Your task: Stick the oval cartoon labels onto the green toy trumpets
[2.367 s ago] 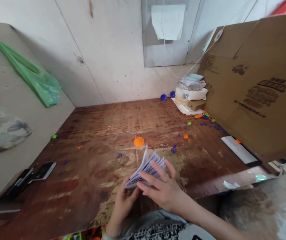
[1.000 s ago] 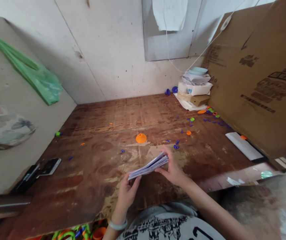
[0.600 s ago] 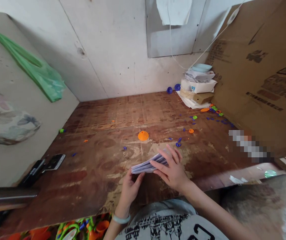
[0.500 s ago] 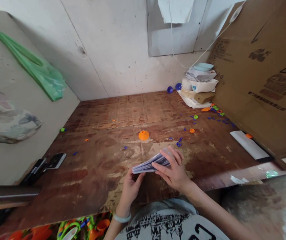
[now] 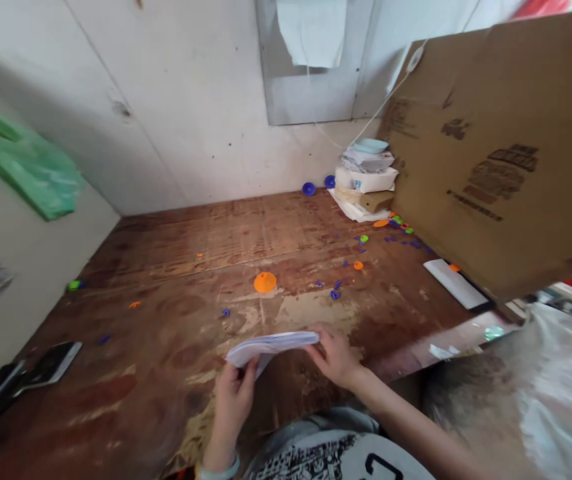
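Note:
A stack of white paper sheets (image 5: 272, 343) is held between my two hands, bent in a curve above the front of the wooden table. My left hand (image 5: 235, 390) grips the stack's left end, thumb on the near side. At the right end my right hand (image 5: 333, 353) pinches the sheets, thumb below and fingers behind. What is printed on the sheets cannot be made out. Beyond the paper, apart from both hands, an orange cone-shaped plastic piece (image 5: 265, 283) stands on the table. A small blue plastic piece (image 5: 226, 312) lies nearer the stack.
Small blue bits (image 5: 335, 294) and an orange piece (image 5: 359, 265) are scattered on the table (image 5: 166, 347). A pile of papers and boxes (image 5: 366, 177) stands at the back right, against a large cardboard sheet (image 5: 496, 160). A dark phone-like object (image 5: 52, 364) lies at left.
My right hand has shifted to the stack's right end, and the sheets now bow in a curve where they were straighter and fanned. The view has turned to the right.

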`<action>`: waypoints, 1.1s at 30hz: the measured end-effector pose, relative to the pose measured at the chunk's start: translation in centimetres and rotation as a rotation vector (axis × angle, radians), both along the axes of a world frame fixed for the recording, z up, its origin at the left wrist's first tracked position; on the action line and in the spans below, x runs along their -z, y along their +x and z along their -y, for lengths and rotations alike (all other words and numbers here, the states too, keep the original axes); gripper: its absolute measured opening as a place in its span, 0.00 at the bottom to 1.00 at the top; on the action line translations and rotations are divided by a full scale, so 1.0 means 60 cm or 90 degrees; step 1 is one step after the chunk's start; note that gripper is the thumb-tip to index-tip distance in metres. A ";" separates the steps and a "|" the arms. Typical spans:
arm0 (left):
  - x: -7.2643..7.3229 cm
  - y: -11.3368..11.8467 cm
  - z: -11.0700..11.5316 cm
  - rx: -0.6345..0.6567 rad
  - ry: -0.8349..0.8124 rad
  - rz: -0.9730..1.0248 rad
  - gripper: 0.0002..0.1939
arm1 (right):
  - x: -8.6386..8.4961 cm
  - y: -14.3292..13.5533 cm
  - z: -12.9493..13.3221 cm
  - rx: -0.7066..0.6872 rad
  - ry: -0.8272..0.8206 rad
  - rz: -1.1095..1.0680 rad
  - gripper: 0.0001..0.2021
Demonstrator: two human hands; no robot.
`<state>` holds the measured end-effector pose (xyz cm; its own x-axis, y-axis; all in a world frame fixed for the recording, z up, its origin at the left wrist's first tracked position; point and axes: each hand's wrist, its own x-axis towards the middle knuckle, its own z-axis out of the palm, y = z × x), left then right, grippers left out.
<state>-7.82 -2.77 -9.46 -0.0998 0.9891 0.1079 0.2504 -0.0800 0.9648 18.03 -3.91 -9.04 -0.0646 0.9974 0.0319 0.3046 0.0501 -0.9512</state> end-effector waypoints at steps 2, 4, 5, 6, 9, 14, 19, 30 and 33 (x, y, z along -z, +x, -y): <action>-0.012 -0.006 -0.003 0.032 -0.074 0.052 0.25 | -0.014 0.004 0.001 -0.029 -0.041 -0.052 0.20; -0.028 -0.009 -0.004 0.077 -0.195 0.137 0.29 | -0.026 0.017 0.001 -0.083 -0.099 -0.124 0.29; -0.035 -0.008 -0.003 0.093 -0.259 0.179 0.31 | -0.031 0.024 0.002 -0.117 -0.133 -0.163 0.32; -0.042 -0.004 -0.002 0.104 -0.314 0.215 0.33 | -0.034 0.031 0.003 -0.149 -0.169 -0.200 0.34; -0.055 0.014 0.000 0.105 -0.428 0.281 0.37 | -0.034 0.044 0.012 -0.179 -0.260 -0.294 0.34; -0.061 0.050 -0.003 0.092 -0.494 0.332 0.42 | -0.016 0.040 0.034 -0.051 -0.302 -0.441 0.35; -0.066 0.087 -0.001 0.088 -0.371 0.388 0.34 | -0.013 0.037 0.048 0.058 -0.277 -0.557 0.33; -0.065 0.135 -0.016 0.099 -0.361 0.395 0.28 | -0.036 0.013 0.055 0.169 -0.254 -0.616 0.29; -0.065 0.129 -0.023 0.129 -0.346 0.376 0.36 | -0.034 0.040 0.046 0.250 -0.211 -0.603 0.27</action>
